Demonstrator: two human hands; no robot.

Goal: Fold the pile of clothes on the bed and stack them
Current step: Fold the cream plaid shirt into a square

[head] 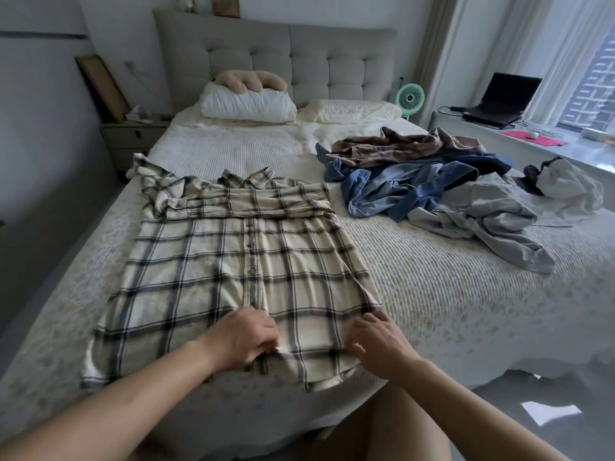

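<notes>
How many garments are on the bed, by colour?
Cream plaid shirt, both hands at its hem: 1
Brown plaid shirt: 1
Blue denim garments: 2, possibly more, tangled
Grey garment: 1
White garment: 1
Total: about 6

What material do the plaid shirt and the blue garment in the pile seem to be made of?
plaid shirt: soft woven fabric, probably cotton or flannel; matte, lies limp with small wrinkles, buttoned placket.
blue garment: looks like denim or chambray; faded blue, matte, with stitched seams. The weave itself is too small to confirm.
</notes>
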